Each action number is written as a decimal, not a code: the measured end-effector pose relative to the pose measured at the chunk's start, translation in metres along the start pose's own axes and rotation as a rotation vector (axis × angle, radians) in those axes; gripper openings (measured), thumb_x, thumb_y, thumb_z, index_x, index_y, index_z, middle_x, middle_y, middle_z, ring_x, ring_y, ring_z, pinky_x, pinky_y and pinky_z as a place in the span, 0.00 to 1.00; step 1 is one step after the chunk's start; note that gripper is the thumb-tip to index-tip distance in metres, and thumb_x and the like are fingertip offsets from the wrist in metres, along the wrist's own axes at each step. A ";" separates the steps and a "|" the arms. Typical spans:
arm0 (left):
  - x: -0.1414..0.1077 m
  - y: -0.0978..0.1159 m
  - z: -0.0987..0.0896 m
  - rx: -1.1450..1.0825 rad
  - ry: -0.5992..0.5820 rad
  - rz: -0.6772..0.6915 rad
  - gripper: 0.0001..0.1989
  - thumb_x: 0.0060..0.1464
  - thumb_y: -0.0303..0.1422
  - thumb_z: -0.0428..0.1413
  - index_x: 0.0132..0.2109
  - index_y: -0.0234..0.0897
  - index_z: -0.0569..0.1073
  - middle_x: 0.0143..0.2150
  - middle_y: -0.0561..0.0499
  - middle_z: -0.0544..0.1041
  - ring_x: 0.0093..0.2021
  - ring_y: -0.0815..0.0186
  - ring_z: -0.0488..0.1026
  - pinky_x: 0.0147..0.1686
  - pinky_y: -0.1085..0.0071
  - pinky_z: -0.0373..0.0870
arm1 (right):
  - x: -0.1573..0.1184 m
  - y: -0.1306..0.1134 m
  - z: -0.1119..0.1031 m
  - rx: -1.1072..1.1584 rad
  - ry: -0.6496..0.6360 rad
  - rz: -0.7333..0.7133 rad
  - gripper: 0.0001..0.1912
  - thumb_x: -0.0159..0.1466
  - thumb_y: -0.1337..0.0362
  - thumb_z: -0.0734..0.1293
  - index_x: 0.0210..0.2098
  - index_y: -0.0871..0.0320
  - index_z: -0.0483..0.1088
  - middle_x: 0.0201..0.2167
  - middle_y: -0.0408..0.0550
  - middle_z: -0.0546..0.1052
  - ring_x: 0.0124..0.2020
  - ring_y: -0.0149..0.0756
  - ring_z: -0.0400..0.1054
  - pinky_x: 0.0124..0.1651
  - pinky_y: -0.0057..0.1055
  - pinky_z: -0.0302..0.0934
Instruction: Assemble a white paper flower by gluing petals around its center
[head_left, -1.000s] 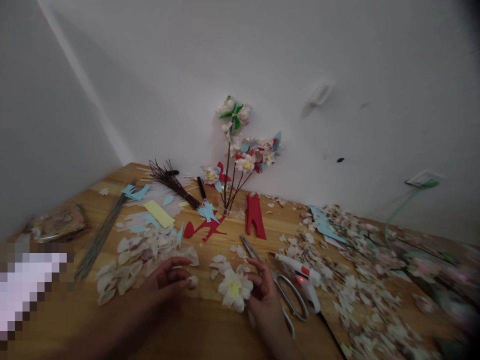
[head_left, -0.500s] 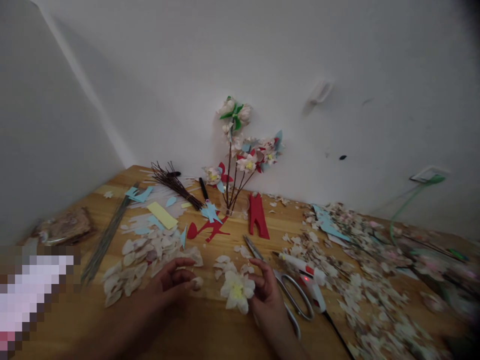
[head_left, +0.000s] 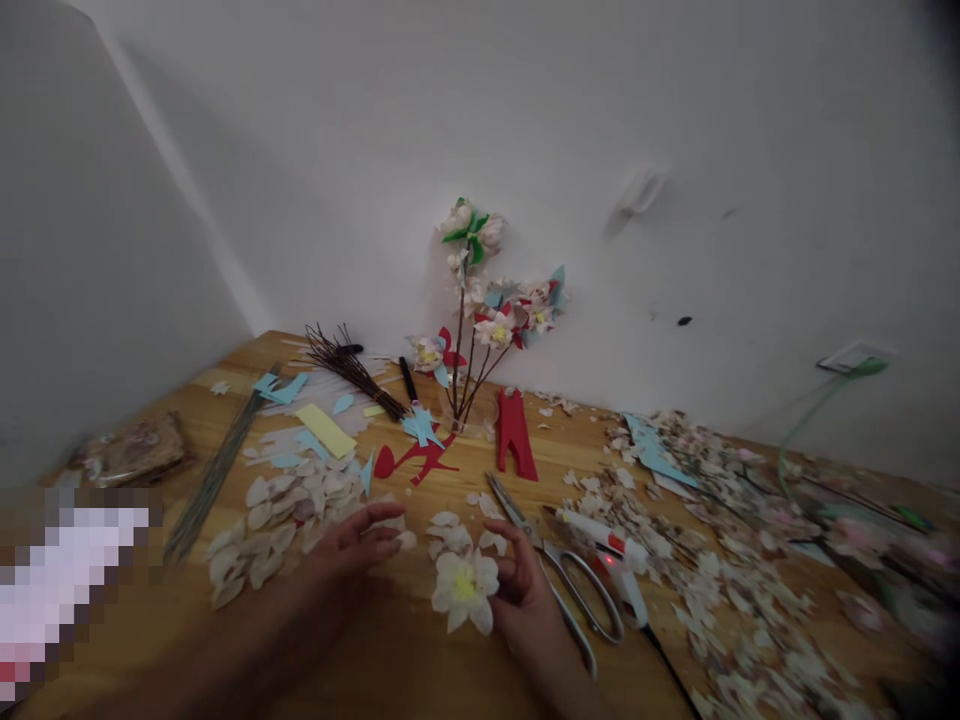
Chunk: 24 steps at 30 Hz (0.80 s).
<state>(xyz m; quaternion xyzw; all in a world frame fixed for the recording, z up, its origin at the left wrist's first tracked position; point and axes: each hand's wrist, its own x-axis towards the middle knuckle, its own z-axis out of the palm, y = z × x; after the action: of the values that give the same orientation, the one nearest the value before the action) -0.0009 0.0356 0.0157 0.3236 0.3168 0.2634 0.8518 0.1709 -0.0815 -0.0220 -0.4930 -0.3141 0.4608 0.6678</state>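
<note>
My right hand holds a white artificial flower with a yellow centre, its open face turned up toward me. The fingers are closed behind the bloom, so its stem or base is hidden. My left hand is a short way to the left, fingers curled together with a small pale petal at their tips. Loose white petals lie on the table between the hands. Beyond my left hand spreads a larger heap of petals. Silver scissors lie just right of my right hand.
A white glue gun with a lit red light lies at the right, its black cord running forward. Ahead stand flower branches beside a red cutout piece. Wire stems lie left; many petals cover the right.
My right hand has brought the flower slightly left and down, turning it more toward me. My left hand has shifted a little up and right, with the petal at its fingertips.
</note>
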 end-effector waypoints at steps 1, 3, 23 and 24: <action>0.000 -0.001 0.004 -0.012 -0.025 -0.028 0.19 0.34 0.28 0.67 0.39 0.37 0.75 0.30 0.51 0.79 0.33 0.61 0.76 0.23 0.71 0.73 | 0.000 0.000 0.000 0.015 -0.011 0.014 0.33 0.44 0.71 0.76 0.45 0.49 0.61 0.20 0.34 0.76 0.22 0.34 0.72 0.27 0.27 0.63; -0.002 -0.001 0.013 -0.035 -0.071 -0.074 0.17 0.36 0.26 0.66 0.37 0.36 0.75 0.30 0.49 0.80 0.35 0.60 0.76 0.24 0.72 0.72 | 0.000 0.000 0.000 0.039 -0.025 0.031 0.32 0.43 0.69 0.77 0.45 0.49 0.62 0.19 0.34 0.76 0.21 0.34 0.72 0.26 0.27 0.62; -0.004 -0.009 0.018 -0.141 -0.109 -0.143 0.13 0.39 0.21 0.64 0.36 0.32 0.76 0.30 0.47 0.82 0.32 0.64 0.78 0.39 0.70 0.73 | -0.005 -0.010 0.005 -0.085 0.032 -0.078 0.30 0.43 0.78 0.70 0.43 0.50 0.64 0.24 0.36 0.77 0.25 0.31 0.70 0.31 0.25 0.61; -0.006 -0.009 0.020 -0.150 -0.106 -0.140 0.11 0.40 0.21 0.63 0.36 0.32 0.76 0.32 0.47 0.82 0.34 0.64 0.78 0.40 0.70 0.73 | -0.005 -0.009 0.006 -0.072 0.039 -0.090 0.30 0.43 0.78 0.70 0.43 0.50 0.64 0.24 0.36 0.77 0.25 0.31 0.70 0.30 0.25 0.61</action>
<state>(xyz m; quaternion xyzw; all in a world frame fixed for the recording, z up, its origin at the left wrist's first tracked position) 0.0116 0.0186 0.0232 0.2493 0.2724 0.2086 0.9056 0.1672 -0.0847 -0.0111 -0.5108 -0.3392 0.4092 0.6757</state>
